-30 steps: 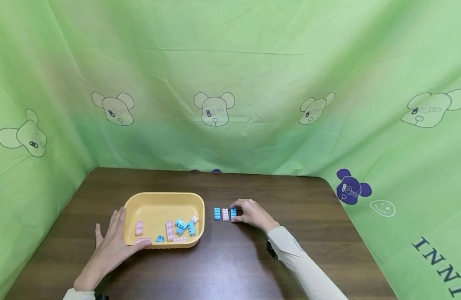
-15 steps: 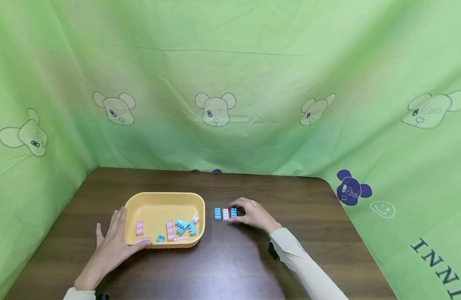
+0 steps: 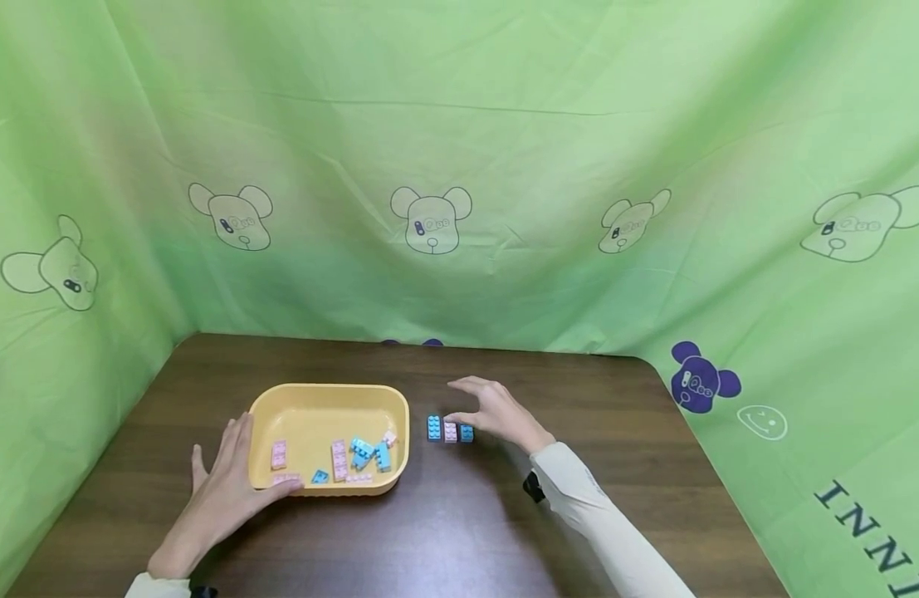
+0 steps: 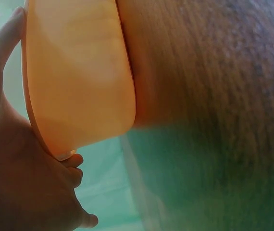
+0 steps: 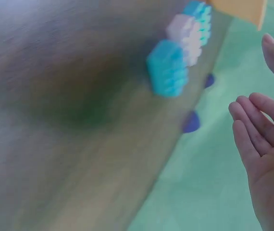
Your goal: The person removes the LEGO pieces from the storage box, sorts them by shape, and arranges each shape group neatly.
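My left hand [image 3: 223, 490] rests against the left front corner of a yellow basin [image 3: 328, 389], thumb along the front rim and fingers fairly straight on the left side. Just right of the basin, three building bricks stand in a row on the table: a blue brick [image 3: 433, 428], a pink brick [image 3: 450, 432] and another blue brick [image 5: 167, 70]. Over the right end of that row hovers my right hand [image 3: 500, 414], fingers and thumb spread apart with nothing between them. It partly covers the right blue brick in the head view.
Inside the basin lie several loose pink bricks [image 3: 339, 459] and blue bricks [image 3: 383, 455], mostly toward its front. The brown wooden table [image 3: 459, 531] reaches back to a green curtain [image 3: 429, 299], which also hangs at both sides.
My right hand has let go of the right blue brick, lifted, and spread its fingers. The row of bricks stays in place, and my left hand has not moved.
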Demonstrator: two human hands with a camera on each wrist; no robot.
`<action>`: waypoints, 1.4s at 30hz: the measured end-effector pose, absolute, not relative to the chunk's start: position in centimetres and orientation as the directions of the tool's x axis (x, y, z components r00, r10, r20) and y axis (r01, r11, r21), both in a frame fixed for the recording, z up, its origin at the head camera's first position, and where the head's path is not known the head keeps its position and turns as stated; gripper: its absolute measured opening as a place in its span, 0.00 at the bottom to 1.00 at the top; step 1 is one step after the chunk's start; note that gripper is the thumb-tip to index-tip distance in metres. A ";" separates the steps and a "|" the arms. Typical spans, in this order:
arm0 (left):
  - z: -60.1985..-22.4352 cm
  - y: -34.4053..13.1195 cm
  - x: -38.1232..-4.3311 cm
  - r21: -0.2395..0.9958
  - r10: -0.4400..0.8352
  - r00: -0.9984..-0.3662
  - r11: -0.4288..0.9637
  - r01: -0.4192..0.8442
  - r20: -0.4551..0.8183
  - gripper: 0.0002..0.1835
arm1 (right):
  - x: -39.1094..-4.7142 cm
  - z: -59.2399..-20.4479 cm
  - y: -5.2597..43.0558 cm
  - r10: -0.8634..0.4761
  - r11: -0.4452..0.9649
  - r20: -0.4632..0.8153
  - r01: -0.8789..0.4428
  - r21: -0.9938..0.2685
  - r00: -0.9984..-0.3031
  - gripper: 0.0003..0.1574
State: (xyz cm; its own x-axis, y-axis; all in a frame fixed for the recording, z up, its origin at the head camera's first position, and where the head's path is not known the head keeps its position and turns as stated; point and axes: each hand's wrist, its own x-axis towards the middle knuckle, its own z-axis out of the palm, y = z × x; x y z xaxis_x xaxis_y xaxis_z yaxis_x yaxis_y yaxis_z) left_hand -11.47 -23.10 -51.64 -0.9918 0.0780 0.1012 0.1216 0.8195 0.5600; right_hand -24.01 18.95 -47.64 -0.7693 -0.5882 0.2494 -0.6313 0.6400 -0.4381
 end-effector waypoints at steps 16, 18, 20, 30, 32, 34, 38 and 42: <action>-51.6 -23.1 -11.6 0.546 0.081 -0.992 0.830 0.119 0.094 0.74 | -24.7 -44.8 13.1 -0.678 0.553 0.238 -0.695 -0.459 -0.696 0.34; -51.6 -23.1 -11.5 0.547 0.080 -0.992 0.829 0.118 0.093 0.74 | -24.6 -44.6 12.5 -0.689 0.547 0.233 -0.704 -0.454 -0.686 0.33; -51.7 -23.2 -11.5 0.547 0.080 -0.993 0.829 0.116 0.088 0.74 | -24.6 -44.4 11.7 -0.703 0.540 0.228 -0.714 -0.445 -0.673 0.32; -51.4 -23.2 -11.7 0.556 0.082 -0.991 0.821 0.128 0.107 0.74 | -24.2 -44.1 7.9 -0.772 0.506 0.168 -0.752 -0.424 -0.614 0.30; -51.4 -23.2 -11.7 0.559 0.083 -0.991 0.819 0.130 0.108 0.73 | -24.1 -44.1 7.2 -0.789 0.495 0.157 -0.765 -0.412 -0.594 0.30; -51.4 -23.2 -11.8 0.560 0.085 -0.991 0.818 0.131 0.108 0.73 | -24.1 -44.1 6.5 -0.801 0.484 0.152 -0.775 -0.406 -0.579 0.29; -51.4 -23.2 -11.9 0.561 0.090 -0.990 0.817 0.133 0.104 0.74 | -24.1 -44.1 5.1 -0.808 0.487 0.128 -0.775 -0.404 -0.575 0.28; -51.4 -23.3 -11.8 0.566 0.091 -0.991 0.814 0.133 0.102 0.74 | -23.8 -44.2 3.5 -0.826 0.486 0.088 -0.784 -0.387 -0.556 0.28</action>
State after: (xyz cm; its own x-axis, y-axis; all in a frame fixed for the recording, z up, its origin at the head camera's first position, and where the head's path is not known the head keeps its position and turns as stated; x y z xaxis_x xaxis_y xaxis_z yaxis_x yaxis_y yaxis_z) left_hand -11.80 -23.33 -51.40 -0.9906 0.0907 0.1024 0.1330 0.8137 0.5659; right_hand -23.83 3.53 -44.20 -0.5565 -0.8262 0.0882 -0.7835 0.4864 -0.3866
